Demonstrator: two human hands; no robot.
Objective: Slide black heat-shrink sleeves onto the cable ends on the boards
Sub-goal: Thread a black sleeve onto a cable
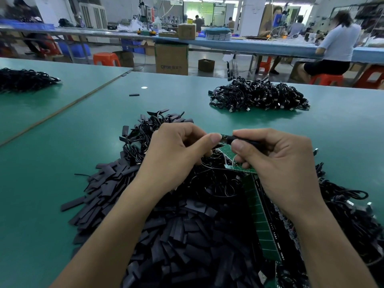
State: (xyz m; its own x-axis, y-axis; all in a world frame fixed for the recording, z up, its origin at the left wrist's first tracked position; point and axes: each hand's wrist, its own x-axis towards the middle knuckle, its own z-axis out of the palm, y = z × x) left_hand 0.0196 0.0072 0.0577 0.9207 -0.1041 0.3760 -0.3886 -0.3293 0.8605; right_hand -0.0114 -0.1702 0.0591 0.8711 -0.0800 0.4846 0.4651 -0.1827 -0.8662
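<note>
Two bare hands meet above a teal counter in a factory hall. A wide heap of loose black heat-shrink sleeves spreads under both forearms and hides much of the near surface. Behind the left hand lies a tangle of black cables, several with sleeves on their ends. A long green board strip runs toward the viewer under the right wrist, with more dark cabling bunched to its right. Farther back on the right sits a separate cable pile with plugs showing. Another dark pile lies at far left, and a single stray sleeve lies alone between them.

The right hand has its fingers curled. Thumb and forefinger pinch one black sleeve, held level just above the far end of the board strip. The left thumb and forefinger are closed on a small piece at that sleeve's left mouth. It is mostly hidden by the fingertips, and only a sliver of green shows.

Beyond the counter stand an orange stool and a cardboard box. The box's pale lettering is too blurred to read with certainty. A seated person in a pale top faces a long blue counter at the back.
</note>
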